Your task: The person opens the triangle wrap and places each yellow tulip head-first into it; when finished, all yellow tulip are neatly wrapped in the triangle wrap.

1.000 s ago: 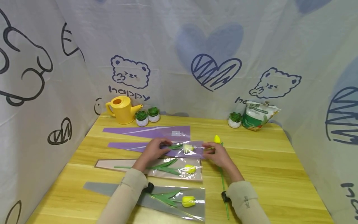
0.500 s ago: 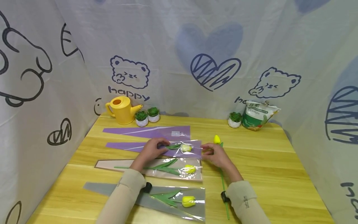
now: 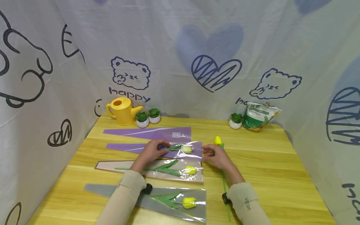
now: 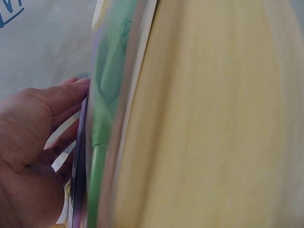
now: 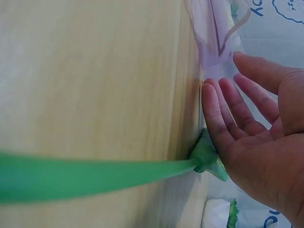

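Head view, work piece: purple flower sleeve (image 3: 157,149) with a yellow artificial tulip (image 3: 187,149) inside, lying flat on the wooden table (image 3: 267,162), second row from the back.
Head view, left hand (image 3: 152,151): resting on the sleeve's middle over the stem, fingers bent down onto the film; pressing rather than pinching, as far as this angle shows.
Head view, right hand (image 3: 217,155): at the sleeve's open clear end, fingers reaching toward the film edge.
Head view, neighbours: loose tulip (image 3: 218,140) lies just under the right hand; beige sleeve (image 3: 135,165) and grey sleeve (image 3: 118,190), each with a tulip, nearer the person.
Left wrist view: palm and fingers (image 4: 57,102) laid flat against the purple sheet; green leaf (image 4: 107,80) blurred behind the film.
Right wrist view: fingers (image 5: 223,116) straight and spread, tips near the clear film; green stem (image 5: 95,173) runs under the palm.
Handling: likely very light, thin, slick cellophane that creases and slides; flower soft. Best held down mid-sleeve with a flat hand, the open edge taken between fingertips.
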Tool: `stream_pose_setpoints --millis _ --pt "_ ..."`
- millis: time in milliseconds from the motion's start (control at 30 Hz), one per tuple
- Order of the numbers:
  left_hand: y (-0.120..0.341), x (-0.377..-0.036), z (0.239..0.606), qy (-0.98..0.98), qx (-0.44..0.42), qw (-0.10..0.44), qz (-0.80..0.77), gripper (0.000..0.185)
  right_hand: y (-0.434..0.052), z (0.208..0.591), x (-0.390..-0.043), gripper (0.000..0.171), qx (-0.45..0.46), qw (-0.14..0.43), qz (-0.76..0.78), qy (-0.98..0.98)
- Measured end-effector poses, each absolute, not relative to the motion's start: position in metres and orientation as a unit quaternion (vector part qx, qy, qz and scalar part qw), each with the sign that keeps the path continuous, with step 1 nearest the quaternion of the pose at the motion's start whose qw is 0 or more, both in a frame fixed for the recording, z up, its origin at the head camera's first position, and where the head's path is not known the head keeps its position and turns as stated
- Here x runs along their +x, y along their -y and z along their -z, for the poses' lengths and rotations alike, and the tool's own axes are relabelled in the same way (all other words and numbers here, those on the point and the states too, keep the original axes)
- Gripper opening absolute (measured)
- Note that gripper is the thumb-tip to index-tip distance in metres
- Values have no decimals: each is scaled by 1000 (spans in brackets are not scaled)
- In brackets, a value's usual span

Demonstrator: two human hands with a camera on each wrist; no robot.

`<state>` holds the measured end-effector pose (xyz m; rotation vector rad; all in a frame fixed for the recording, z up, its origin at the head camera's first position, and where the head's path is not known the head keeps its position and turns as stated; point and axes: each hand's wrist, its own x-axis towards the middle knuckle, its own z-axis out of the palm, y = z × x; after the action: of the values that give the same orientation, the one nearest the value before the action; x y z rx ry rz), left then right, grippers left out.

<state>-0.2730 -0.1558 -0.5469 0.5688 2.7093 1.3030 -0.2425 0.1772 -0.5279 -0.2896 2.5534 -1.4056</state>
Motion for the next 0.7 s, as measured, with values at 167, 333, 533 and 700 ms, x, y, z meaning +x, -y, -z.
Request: stream_pose_setpoints --millis 167,333,533,700 --pt "155 -272 545 -883 185 43 -429 23 -183 521 -238 43 -111 100 485 -862" --pt "156 -272 544 -882 185 45 -430 23 -193 513 -233 44 -112 93 493 -858" --pt "157 -270 544 -879 185 48 -437 24 -207 508 -225 45 -103 87 489 -862" --pt "157 -270 542 -877 189 52 -438 23 -219 506 -216 45 -93 78 496 -859"
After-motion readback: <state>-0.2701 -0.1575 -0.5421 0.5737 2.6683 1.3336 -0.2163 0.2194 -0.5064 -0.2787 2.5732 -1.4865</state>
